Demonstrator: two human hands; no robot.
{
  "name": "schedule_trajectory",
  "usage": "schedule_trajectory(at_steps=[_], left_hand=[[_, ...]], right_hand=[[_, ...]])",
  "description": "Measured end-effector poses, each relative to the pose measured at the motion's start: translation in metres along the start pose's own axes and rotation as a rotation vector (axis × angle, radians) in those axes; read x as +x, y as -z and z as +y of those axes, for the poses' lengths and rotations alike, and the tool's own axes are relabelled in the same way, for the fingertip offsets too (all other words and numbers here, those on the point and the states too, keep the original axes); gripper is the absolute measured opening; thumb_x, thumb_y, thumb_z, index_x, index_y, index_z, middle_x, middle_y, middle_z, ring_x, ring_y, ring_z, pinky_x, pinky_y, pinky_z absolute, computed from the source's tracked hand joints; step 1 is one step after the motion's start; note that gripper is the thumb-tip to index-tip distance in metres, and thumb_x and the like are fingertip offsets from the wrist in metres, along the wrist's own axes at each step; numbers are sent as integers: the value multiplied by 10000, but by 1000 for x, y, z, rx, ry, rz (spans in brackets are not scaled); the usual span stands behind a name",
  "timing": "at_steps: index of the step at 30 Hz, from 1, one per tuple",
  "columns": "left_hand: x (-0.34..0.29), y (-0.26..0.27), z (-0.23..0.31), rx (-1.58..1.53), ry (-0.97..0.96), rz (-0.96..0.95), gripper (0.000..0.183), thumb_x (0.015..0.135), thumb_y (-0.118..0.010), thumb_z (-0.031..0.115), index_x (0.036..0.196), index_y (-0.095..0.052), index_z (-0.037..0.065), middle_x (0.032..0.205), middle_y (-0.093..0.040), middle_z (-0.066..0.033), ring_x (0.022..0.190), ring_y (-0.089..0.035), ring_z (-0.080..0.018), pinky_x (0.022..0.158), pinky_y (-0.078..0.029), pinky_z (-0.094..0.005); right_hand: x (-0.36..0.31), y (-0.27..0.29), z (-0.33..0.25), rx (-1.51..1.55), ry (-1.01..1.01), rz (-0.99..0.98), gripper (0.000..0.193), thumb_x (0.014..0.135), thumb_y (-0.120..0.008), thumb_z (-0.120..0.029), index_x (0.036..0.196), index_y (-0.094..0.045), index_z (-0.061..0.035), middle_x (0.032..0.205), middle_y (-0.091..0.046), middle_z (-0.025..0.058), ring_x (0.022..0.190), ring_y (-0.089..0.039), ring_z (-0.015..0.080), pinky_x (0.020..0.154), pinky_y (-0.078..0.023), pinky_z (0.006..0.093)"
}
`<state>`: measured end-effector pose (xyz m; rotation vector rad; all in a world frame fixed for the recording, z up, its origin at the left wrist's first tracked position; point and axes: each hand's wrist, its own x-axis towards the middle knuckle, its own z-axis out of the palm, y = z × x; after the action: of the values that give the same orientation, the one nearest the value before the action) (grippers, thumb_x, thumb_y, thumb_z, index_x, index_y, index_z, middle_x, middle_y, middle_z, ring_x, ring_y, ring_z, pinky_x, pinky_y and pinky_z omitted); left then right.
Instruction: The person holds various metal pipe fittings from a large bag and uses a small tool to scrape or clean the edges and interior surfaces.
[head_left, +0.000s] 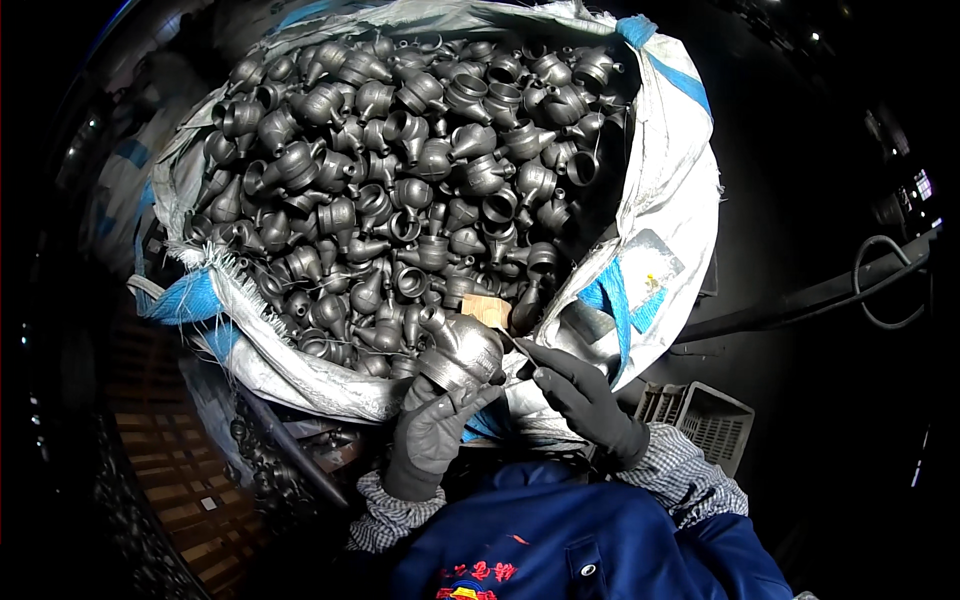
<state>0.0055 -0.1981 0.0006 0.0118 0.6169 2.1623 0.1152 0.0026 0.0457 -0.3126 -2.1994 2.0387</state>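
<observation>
1. Left hand point(430, 432), grey-gloved: fingers curled under and against a grey pot-shaped part point(462, 352), holding it up at the near edge of the sack point(672, 165).
2. Right hand point(578, 392), dark-gloved: fingers drawn narrow just right of that part, beside a thin strip point(518, 348); could not tell whether they gripped it.
3. Tan piece point(487, 309) showed just beyond the held part, wood or card unclear.
4. Sack, white with blue straps, stood open, heaped with similar grey parts point(400, 195), spouts and round mouths turned every way.
5. Pale slotted crate point(718, 425) sat low, right of the person.
</observation>
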Motion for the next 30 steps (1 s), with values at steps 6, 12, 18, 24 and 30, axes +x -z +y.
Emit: schedule_trajectory(at_steps=[6, 12, 18, 24, 30], left_hand=[[-3, 0, 2, 36, -82, -36, 515, 840, -608, -38, 1332, -471, 26, 1208, -615, -151, 1109, -620, -287, 966, -523, -485], [-6, -12, -1, 125, -144, 25, 476, 831, -630, -37, 1286, -499, 3, 1149, -630, -140, 1082, -630, -262, 948, -539, -419], [-4, -6, -4, 33, -160, -80, 448, 833, -623, -52, 1262, -502, -8, 1039, -656, -124, 1012, -652, -237, 936, -547, -413], [-4, -18, -2, 33, -148, 4, 463, 824, -614, -76, 1265, -483, -26, 1033, -656, -133, 983, -666, -235, 957, -538, -448], [-6, -25, -1, 153, -172, 85, 499, 818, -608, -81, 1289, -448, -47, 1086, -640, -149, 977, -668, -235, 953, -542, -430]], right_hand=[[-14, -11, -6, -82, 80, -48, 479, 936, -569, -75, 1405, -474, -73, 1039, -675, 105, 864, -605, 126, 795, -476, 263], [-14, -14, -11, -238, 44, -79, 456, 908, -616, -59, 1356, -527, -65, 1095, -667, 131, 992, -640, 184, 871, -478, 287], [-17, -23, -12, -437, 93, -6, 561, 847, -625, 5, 1372, -531, -169, 818, -612, 100, 735, -608, 201, 698, -480, 308], [-19, -23, -13, -595, 71, 4, 635, 816, -611, 41, 1395, -503, -197, 808, -608, 98, 716, -599, 200, 678, -482, 307], [-16, -18, -6, -184, -50, -26, 486, 885, -604, -8, 1355, -544, -114, 885, -655, 84, 796, -572, 84, 741, -480, 252]])
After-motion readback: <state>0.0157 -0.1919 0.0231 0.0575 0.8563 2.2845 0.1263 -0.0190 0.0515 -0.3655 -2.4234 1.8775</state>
